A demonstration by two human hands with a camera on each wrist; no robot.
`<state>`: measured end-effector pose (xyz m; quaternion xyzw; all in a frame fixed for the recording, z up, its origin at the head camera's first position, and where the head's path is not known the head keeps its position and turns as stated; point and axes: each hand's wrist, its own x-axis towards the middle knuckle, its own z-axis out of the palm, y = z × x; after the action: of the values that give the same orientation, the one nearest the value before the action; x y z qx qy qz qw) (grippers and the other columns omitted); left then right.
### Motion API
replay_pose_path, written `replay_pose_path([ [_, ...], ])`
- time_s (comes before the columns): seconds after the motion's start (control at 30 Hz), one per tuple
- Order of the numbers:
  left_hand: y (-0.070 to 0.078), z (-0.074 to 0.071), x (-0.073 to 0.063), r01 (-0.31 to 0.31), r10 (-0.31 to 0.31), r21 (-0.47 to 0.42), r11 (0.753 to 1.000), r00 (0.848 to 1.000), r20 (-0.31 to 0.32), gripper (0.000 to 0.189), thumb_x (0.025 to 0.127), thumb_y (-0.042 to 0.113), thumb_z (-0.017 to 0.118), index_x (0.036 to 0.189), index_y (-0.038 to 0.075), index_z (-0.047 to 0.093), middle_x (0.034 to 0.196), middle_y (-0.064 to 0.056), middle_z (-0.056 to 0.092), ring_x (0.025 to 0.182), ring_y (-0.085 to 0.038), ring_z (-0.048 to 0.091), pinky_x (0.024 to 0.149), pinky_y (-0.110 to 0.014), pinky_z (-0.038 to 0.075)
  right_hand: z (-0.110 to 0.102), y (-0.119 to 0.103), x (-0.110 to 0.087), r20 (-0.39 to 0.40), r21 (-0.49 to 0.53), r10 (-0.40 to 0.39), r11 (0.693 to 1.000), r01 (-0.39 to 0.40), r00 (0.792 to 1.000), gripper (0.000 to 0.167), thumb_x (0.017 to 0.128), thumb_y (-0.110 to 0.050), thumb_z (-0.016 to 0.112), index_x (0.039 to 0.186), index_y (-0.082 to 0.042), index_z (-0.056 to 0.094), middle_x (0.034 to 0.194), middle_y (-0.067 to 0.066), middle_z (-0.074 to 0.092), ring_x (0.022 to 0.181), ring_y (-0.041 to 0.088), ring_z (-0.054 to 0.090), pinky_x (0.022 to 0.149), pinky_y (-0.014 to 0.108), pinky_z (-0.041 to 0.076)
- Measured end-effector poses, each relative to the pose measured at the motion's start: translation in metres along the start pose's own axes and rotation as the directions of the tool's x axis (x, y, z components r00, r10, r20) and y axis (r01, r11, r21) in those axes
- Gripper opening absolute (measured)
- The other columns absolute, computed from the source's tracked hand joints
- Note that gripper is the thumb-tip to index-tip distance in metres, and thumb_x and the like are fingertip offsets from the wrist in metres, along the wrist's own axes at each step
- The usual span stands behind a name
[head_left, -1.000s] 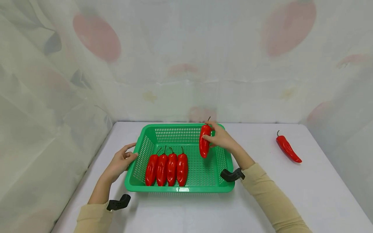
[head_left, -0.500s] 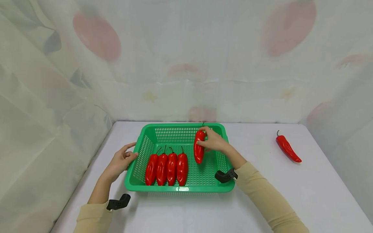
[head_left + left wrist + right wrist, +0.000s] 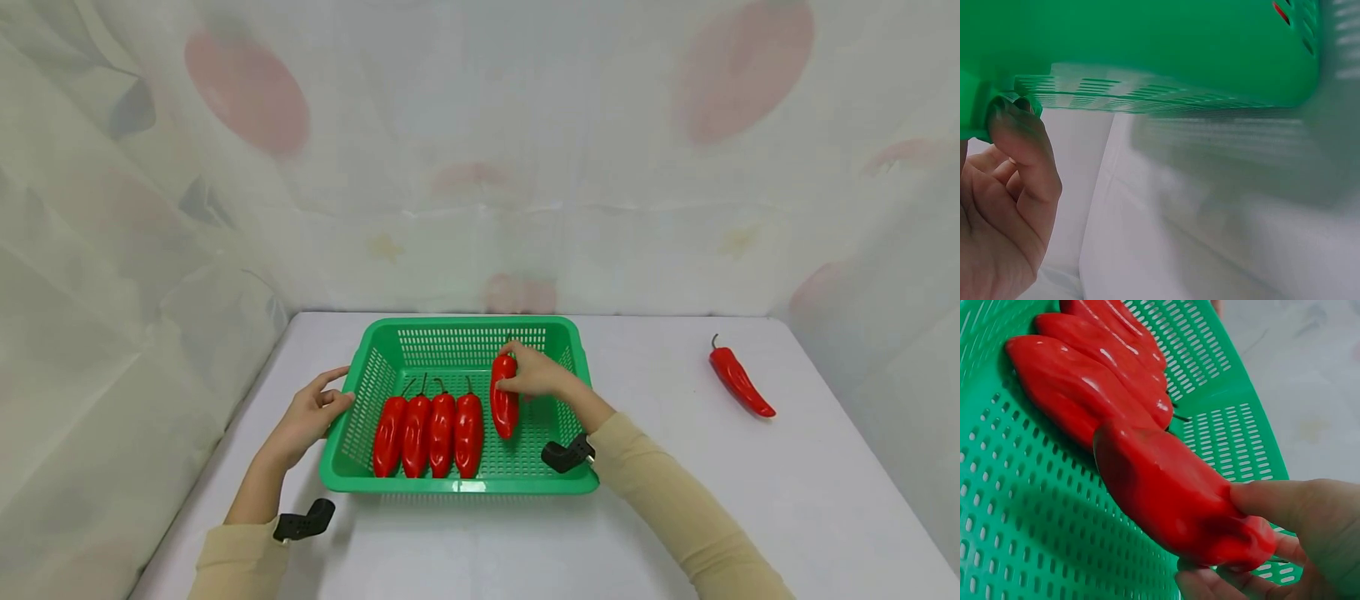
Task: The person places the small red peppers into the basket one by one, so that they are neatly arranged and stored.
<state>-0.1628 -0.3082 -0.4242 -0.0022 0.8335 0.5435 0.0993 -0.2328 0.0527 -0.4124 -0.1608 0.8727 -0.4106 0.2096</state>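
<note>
My right hand [image 3: 534, 372] pinches a red chili pepper [image 3: 504, 408] near its stem end, inside the green plastic basket [image 3: 465, 486]. In the right wrist view, thumb and fingers lie on either side of this pepper [image 3: 1166, 494], whose tip overlaps the nearest pepper in the row. Several red peppers [image 3: 442, 437] lie side by side along the basket's left half, stems pointing to the back. At the basket's left rim is my left hand [image 3: 303, 417], gripping it; the left wrist view shows the fingers [image 3: 1029, 147] curled at the rim.
Another red pepper [image 3: 738, 379] lies on the white table [image 3: 675, 467], well to the right of the basket. A pale printed curtain [image 3: 480, 125] stands behind the table and along both sides. Each wrist carries a small black camera [image 3: 303, 521].
My right hand has moved the held pepper left and toward me, lower into the basket and closer to the row. My left hand has stayed at the rim.
</note>
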Motion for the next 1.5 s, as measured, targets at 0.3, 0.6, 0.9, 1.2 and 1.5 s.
replay_pose_path([
  [0.3,0.001,0.0,0.0,0.01,-0.01,0.002,1.0,1.0,-0.005,0.061,0.093,0.031,0.055,0.143,0.015,0.026,0.093,-0.018,0.058,0.075,-0.023,0.066,0.065,-0.04,0.056,0.005,-0.004,0.003,0.046,-0.059,0.041,0.998,-0.038,0.998,0.056,0.085,-0.015,0.065,0.132,-0.005,0.037,0.107,0.014,0.055,0.078,0.02,0.059,0.061,0.039,0.055],
  [0.6,0.0,0.0,0.0,0.01,-0.01,0.009,1.0,1.0,-0.005,0.061,0.093,0.032,0.054,0.144,0.015,0.025,0.094,-0.019,0.058,0.076,-0.023,0.066,0.065,-0.04,0.056,0.009,-0.004,0.007,0.099,-0.17,0.054,0.985,-0.036,0.994,0.054,0.085,-0.02,0.065,0.13,-0.006,0.038,0.103,0.012,0.055,0.064,0.022,0.056,0.058,0.035,0.053],
  [0.9,0.001,-0.001,0.0,0.003,-0.003,0.016,1.0,1.0,-0.003,0.062,0.093,0.032,0.054,0.144,0.013,0.025,0.093,-0.017,0.058,0.075,-0.022,0.066,0.065,-0.039,0.056,0.016,-0.003,0.009,0.135,-0.255,0.027,0.967,0.009,0.991,0.052,0.084,-0.02,0.067,0.126,-0.006,0.039,0.093,0.009,0.056,0.057,0.019,0.055,0.052,0.026,0.048],
  [1.2,0.002,0.0,0.0,0.002,-0.002,0.019,1.0,1.0,-0.004,0.062,0.093,0.031,0.054,0.144,0.012,0.024,0.092,-0.016,0.058,0.075,-0.022,0.066,0.065,-0.038,0.056,0.019,-0.001,0.008,0.147,-0.274,0.022,0.961,0.019,0.989,0.052,0.083,-0.02,0.068,0.125,-0.005,0.04,0.094,0.009,0.056,0.061,0.016,0.055,0.055,0.025,0.046],
  [1.5,0.0,0.001,0.001,0.004,-0.004,0.005,1.0,1.0,-0.002,0.061,0.093,0.031,0.054,0.144,0.014,0.025,0.094,-0.019,0.058,0.076,-0.023,0.066,0.065,-0.039,0.056,0.023,-0.001,0.007,0.179,-0.262,0.021,0.965,0.027,0.984,0.047,0.082,-0.017,0.069,0.118,-0.002,0.044,0.095,0.01,0.055,0.059,0.017,0.056,0.054,0.025,0.049],
])
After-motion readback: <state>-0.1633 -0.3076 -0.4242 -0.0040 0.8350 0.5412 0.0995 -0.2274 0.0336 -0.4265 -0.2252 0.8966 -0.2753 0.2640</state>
